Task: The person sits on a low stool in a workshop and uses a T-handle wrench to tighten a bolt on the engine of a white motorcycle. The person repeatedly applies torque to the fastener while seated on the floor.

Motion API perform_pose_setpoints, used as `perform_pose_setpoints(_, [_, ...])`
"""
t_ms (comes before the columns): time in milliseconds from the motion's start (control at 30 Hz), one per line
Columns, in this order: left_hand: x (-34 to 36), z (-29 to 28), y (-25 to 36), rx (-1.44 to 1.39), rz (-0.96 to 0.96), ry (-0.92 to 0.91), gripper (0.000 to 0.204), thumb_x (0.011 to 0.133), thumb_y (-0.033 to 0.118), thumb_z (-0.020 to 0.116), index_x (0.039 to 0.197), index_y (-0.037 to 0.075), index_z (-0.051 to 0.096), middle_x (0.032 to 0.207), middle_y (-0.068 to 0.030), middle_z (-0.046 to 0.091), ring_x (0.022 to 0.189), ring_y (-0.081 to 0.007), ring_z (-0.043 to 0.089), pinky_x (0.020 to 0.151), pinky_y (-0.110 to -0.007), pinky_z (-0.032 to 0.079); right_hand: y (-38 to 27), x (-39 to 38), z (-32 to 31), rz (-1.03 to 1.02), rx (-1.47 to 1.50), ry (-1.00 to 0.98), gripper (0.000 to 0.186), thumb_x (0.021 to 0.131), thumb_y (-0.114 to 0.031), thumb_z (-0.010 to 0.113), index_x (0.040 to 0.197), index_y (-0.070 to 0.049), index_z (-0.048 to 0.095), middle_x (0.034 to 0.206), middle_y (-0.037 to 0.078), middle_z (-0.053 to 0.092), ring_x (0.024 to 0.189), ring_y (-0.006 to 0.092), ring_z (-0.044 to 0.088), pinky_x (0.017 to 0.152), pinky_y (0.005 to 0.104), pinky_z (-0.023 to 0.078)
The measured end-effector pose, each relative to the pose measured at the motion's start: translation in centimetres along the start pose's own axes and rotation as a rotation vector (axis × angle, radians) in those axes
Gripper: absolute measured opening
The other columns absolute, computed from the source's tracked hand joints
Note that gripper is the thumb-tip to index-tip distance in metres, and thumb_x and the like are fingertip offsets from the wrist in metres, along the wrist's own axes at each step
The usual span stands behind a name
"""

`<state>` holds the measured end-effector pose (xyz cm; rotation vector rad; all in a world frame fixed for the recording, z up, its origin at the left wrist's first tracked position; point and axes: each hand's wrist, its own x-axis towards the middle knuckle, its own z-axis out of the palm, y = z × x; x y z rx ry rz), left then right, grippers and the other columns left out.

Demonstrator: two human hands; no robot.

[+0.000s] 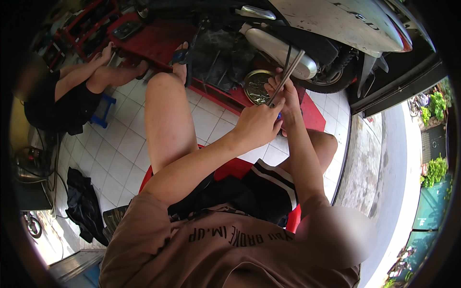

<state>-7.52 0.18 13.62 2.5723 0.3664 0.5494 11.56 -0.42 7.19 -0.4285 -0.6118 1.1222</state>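
My left hand (257,124) is closed around the lower end of a long grey metal rod (291,69) that slants up to the right. My right hand (283,91) grips the same rod just above, and a thinner dark rod (287,58) rises from its fingers. A small blue part (279,115) shows between the two hands. Both hands are held in front of the rear of a white scooter (336,21), near its silver exhaust (276,48) and rear tyre (331,84). A round brass-coloured tin (253,86) lies just left of my hands.
The scooter stands on a red platform (158,41) over white floor tiles (120,144). I sit on a red stool (235,168) with my left knee (163,96) raised. Another person (72,91) sits at the left on a blue stool (102,110). Dark cloth (84,204) lies lower left.
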Motion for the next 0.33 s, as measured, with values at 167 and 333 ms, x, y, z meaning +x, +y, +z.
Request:
perform_pose_setpoints(167, [0.5, -1.8, 1.1, 0.018, -0.172, 0.187, 0.074, 0.082, 0.023, 0.061, 0.138, -0.01, 0.024, 0.057, -0.0137, 0.059, 0.053, -0.0325, 0.061, 0.052, -0.042, 0.052, 1.0, -0.2, -0.5, 0.057, 0.007, 0.106, 0.033, 0.092, -0.032, 0.057, 0.109, -0.004, 0.058, 0.06, -0.003, 0.041, 0.059, 0.011, 0.038, 0.06, 0.0262, 0.034])
perform_pose_setpoints(333, [0.0, 0.3, -1.2, 0.121, 0.031, -0.101, 0.073, 0.082, 0.025, 0.061, 0.138, -0.008, 0.027, 0.065, -0.0208, 0.064, 0.062, -0.0353, 0.066, 0.061, -0.041, 0.055, 0.1, 0.4, -1.3, 0.034, 0.071, -0.118, 0.039, 0.093, -0.032, 0.056, 0.121, -0.004, 0.055, 0.059, -0.003, 0.041, 0.064, 0.0112, 0.039, 0.07, 0.0313, 0.041])
